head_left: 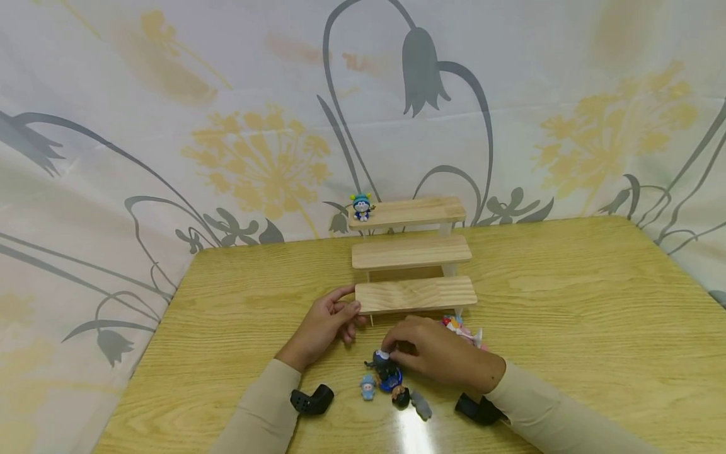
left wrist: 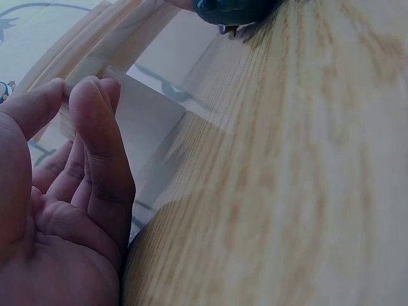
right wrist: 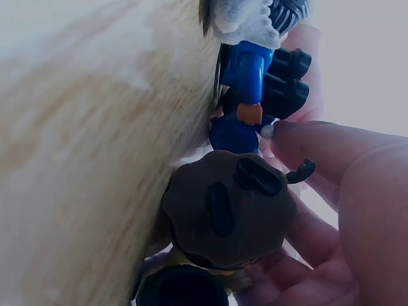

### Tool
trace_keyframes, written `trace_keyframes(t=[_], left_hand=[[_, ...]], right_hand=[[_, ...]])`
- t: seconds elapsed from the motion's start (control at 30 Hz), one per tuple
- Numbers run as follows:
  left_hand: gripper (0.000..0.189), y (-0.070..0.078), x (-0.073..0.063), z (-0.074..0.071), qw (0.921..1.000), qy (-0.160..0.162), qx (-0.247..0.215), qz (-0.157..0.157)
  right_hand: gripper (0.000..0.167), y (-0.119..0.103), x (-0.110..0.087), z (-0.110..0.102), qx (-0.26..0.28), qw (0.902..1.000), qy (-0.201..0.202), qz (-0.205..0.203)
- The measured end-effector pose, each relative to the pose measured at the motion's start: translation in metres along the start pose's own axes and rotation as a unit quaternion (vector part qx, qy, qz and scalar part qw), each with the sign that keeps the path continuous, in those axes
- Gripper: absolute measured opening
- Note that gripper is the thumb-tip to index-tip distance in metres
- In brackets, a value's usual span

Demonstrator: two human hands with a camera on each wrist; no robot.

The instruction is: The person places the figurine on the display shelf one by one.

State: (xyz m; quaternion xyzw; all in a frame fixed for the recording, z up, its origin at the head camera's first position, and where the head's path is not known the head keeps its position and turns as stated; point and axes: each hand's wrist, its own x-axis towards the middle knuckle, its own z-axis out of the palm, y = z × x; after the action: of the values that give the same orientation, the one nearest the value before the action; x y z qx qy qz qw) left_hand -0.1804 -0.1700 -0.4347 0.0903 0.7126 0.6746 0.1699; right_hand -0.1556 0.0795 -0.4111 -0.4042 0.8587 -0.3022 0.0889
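My left hand pinches the left end of the lowest wooden shelf board between thumb and fingers, also seen close up in the left wrist view. In front of the stand, my right hand reaches down into a small group of toy figurines. Its thumb and forefinger pinch a dark blue figurine. Against it lie a blue-clad figurine with a black-haired head and a grey figurine. The right wrist view shows a round brown scalloped piece below the thumb.
A figurine with a teal hat sits at the left end of the top board, above the middle board. A small light-blue figurine stands left of the group. Colourful pink-and-white figurines lie behind my right hand.
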Motion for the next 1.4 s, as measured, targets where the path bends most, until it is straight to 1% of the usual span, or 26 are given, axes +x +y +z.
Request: trace_keyframes(t=[0.17,0.33,0.53,0.67,0.87,1.03,1.17,1.4], left_hand=[[0.060,-0.0003,0.0001,0.0002,1.0000,0.002,-0.002,-0.001],[0.059,-0.0012,0.0005,-0.0001,1.0000,0.000,-0.008,-0.002],[0.060,-0.0016,0.0006,-0.0002,0.9999,-0.002,-0.016,-0.004],[0.060,-0.0018,0.0011,-0.0003,0.9998,-0.002,-0.017,-0.004],[0.060,-0.0019,0.0010,-0.0006,0.9998,-0.005,-0.017,0.001],[0.060,-0.0021,0.0006,-0.0010,0.9998,-0.008,-0.018,0.002],[0.060,-0.0021,0.0007,-0.0010,0.9997,-0.007,-0.022,0.002],[0.059,-0.0011,0.0004,-0.0007,0.9998,-0.004,-0.021,-0.002]], right_hand=[[0.012,-0.0004,0.0004,0.0002,0.001,1.0000,-0.006,0.003],[0.019,-0.0019,0.0005,0.0003,-0.005,0.9999,-0.014,0.005],[0.028,-0.0016,-0.0001,0.0017,-0.044,0.9989,-0.019,0.001],[0.030,-0.0011,-0.0007,0.0030,-0.063,0.9978,-0.018,-0.001],[0.030,-0.0005,-0.0006,0.0039,-0.068,0.9975,-0.019,-0.008],[0.034,0.0001,-0.0010,0.0036,-0.070,0.9969,-0.020,-0.029],[0.032,0.0002,-0.0018,0.0028,-0.072,0.9963,-0.026,-0.039],[0.025,-0.0013,-0.0025,0.0017,-0.067,0.9967,-0.026,-0.039]])
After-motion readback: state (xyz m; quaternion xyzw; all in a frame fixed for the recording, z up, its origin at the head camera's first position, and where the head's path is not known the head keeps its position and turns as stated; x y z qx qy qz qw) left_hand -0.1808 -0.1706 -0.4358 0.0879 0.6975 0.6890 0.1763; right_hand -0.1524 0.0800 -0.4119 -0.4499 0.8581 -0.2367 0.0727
